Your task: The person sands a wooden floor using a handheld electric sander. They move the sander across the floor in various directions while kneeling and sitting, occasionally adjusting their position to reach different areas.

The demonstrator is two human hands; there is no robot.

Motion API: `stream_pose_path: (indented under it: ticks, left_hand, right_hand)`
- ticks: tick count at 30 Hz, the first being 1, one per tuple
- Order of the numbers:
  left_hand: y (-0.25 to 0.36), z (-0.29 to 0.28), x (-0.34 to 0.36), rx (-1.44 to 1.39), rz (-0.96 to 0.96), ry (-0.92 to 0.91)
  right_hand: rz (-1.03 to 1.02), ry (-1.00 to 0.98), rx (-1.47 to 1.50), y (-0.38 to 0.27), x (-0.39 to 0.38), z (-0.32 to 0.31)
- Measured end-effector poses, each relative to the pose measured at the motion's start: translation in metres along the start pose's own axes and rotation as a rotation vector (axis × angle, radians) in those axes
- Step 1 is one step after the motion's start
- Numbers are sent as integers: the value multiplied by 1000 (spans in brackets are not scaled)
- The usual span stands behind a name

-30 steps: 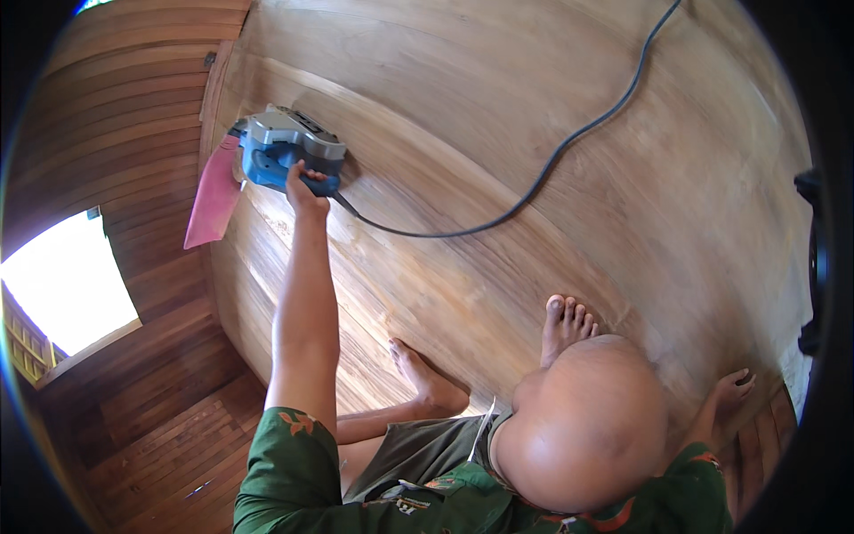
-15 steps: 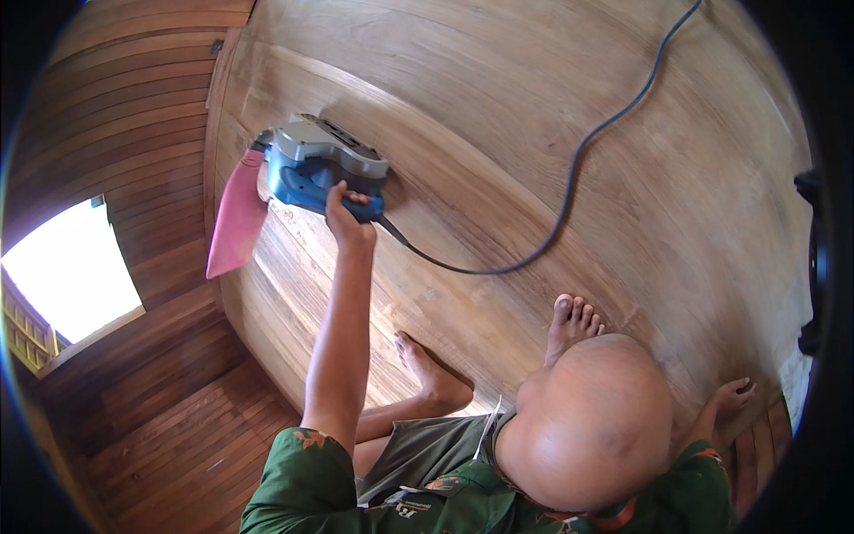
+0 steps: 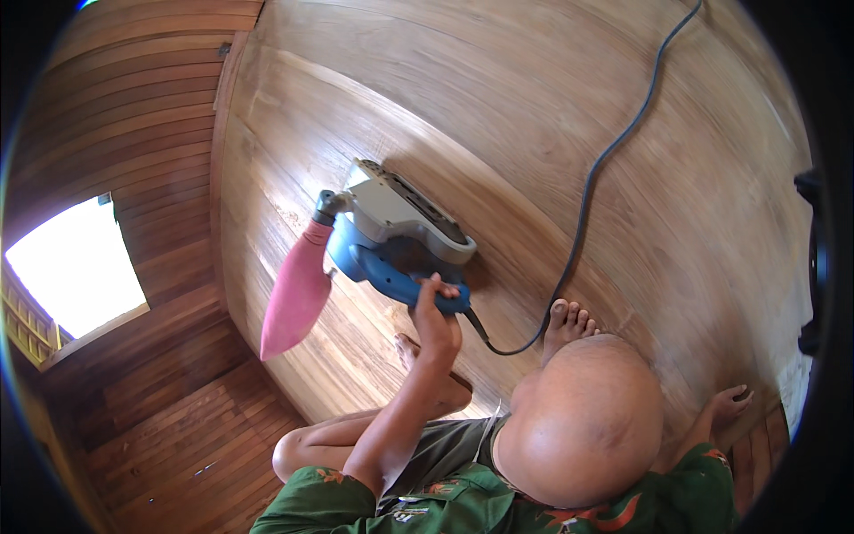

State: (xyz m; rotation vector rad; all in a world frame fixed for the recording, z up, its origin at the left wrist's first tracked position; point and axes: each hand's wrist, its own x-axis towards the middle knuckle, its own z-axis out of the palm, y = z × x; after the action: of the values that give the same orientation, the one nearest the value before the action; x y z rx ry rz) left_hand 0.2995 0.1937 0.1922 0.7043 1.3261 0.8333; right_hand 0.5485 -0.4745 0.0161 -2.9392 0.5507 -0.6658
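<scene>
A blue and grey belt sander (image 3: 400, 214) stands on the broad wooden surface in front of me. From its left side hangs a pink cloth dust bag (image 3: 298, 289). My left hand (image 3: 436, 311) is wrapped round the rear end of the sander's blue handle, near where the black cord (image 3: 583, 209) comes out. The sander's underside is hidden. Far to the right, past my bent right knee, my right hand (image 3: 731, 403) rests on the wood. Its fingers reach outward, and I see nothing in it.
The cord loops close to my right foot (image 3: 569, 322) and runs up to the top edge. My left foot (image 3: 407, 349) is partly hidden behind my left arm. A plank wall (image 3: 169, 116) with a bright opening (image 3: 80, 267) borders the left side, above a darker plank floor (image 3: 187, 436).
My left hand has drawn the belt sander back toward me and to the right, with its dust bag swinging along. The cord's loop has tightened near my right foot. My right hand stays put.
</scene>
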Motion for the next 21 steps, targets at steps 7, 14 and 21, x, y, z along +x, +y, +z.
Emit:
stream_pose_path:
  ticks: [7,14,21]
  left_hand:
    - [14,0,-29,-96,-19,-43]
    - [18,14,18,-32,29,-30]
    - [66,54,120,-116,109,-28]
  right_hand:
    - [-41,17,-84,-26,-3,-26]
    - [-25,38,-78,-12,-18,-19]
    - [35,-17,-39,1,-7,-7]
